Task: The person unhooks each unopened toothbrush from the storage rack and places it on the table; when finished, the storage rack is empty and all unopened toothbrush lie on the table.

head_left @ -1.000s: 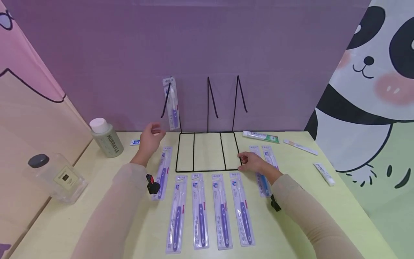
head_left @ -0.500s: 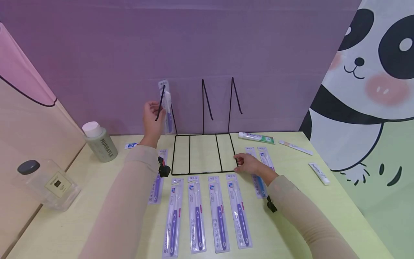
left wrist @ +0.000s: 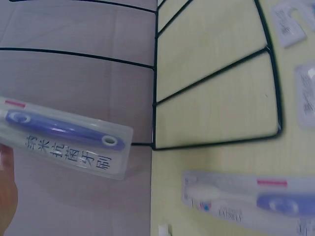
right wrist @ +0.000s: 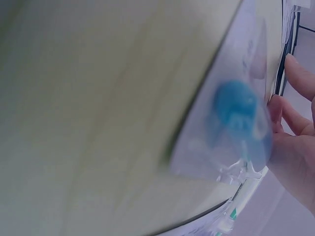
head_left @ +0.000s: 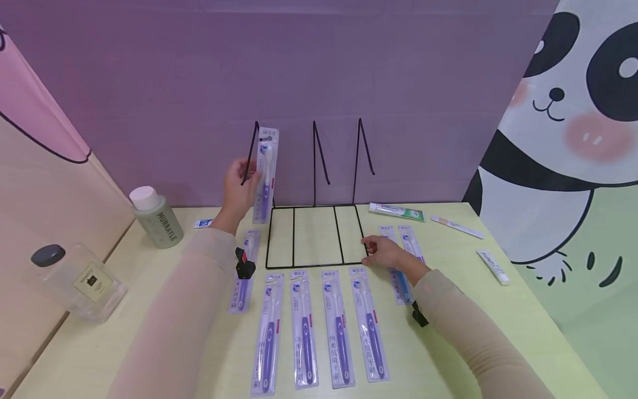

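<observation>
My left hand (head_left: 240,191) holds a packaged purple-handled toothbrush (head_left: 266,177) by its left side. The pack hangs upright just right of the left hook's arm (head_left: 251,155) on a black wire rack (head_left: 305,267). In the left wrist view, the pack's lower end (left wrist: 74,137) shows in front of the purple backdrop, with only a sliver of the hand at the edge. My right hand (head_left: 389,254) pinches the right side wire of the rack's base near its front corner. Beneath that forearm lies a blue-handled packaged toothbrush (head_left: 402,285).
Several packaged toothbrushes (head_left: 305,338) lie in a row before the rack, one (head_left: 244,282) left of it. Toothpaste tubes (head_left: 396,211) (head_left: 493,267) and a slim pack (head_left: 456,227) lie right. A green-grey bottle (head_left: 161,224) and a clear bottle (head_left: 85,285) stand left.
My left hand has risen to the hanging toothbrush pack and grasped it. The pack has shifted right and lower, out from behind the hook's arm. My right hand stays on the rack.
</observation>
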`<state>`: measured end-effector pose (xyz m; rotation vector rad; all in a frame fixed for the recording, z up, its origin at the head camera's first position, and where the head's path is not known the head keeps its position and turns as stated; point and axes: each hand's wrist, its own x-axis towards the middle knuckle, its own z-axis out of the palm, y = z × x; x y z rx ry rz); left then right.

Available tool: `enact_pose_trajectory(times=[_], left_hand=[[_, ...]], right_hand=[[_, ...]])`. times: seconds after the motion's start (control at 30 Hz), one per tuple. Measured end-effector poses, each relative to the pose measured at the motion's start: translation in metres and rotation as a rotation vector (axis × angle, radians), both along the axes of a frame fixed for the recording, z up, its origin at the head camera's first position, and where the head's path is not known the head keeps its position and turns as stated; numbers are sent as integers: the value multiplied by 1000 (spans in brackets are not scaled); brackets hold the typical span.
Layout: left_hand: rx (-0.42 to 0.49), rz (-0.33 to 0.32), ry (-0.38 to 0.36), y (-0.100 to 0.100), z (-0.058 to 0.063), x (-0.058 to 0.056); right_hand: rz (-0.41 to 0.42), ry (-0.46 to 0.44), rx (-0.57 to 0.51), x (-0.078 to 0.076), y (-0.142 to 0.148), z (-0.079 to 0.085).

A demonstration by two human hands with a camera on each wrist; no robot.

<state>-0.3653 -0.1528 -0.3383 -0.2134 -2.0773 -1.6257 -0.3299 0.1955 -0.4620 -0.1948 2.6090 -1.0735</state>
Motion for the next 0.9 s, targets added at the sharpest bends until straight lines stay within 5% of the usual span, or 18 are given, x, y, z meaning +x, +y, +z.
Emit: enact_pose_trajectory(times=[0.17, 0.3, 0.67, 0.9], left_hand=[[-92, -87, -106, -18, -6, 13], [-170, -87, -225, -42, -16, 26], [-136, -52, -615, -107, -92, 69], [-223, -7, -704, -112, -113, 77]], right_hand=[[3, -11, -11, 1, 3, 1], [-4, -7, -12, 2, 4, 5], [0, -17, 6, 3, 3, 7], [2, 0, 33, 2, 2, 8]])
